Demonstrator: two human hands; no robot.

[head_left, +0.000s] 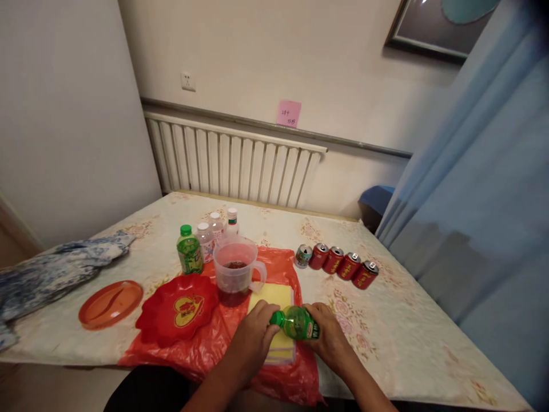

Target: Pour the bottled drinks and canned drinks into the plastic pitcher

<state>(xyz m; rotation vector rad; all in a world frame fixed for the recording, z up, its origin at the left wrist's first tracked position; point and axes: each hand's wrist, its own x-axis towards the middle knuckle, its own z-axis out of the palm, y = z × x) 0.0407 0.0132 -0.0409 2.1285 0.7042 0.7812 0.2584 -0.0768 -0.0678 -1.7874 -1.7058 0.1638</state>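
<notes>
My right hand (pixel 328 337) grips the body of a small green bottle (pixel 299 323), held on its side over a yellow pad (pixel 274 297). My left hand (pixel 253 337) has its fingers on the bottle's green cap at the left end. Both hands are at the near edge of the table, above a red plastic bag (pixel 206 343). Just beyond them stands a clear plastic jug (pixel 235 266) with dark liquid in its bottom.
A red heart-patterned dish (pixel 182 306) and an orange plate (pixel 110 303) lie to the left. Another green bottle (pixel 189 250) and three clear bottles (pixel 217 229) stand behind the jug. Several red cans (pixel 343 263) sit in a row on the right. Blue patterned cloth (pixel 55 269) lies far left.
</notes>
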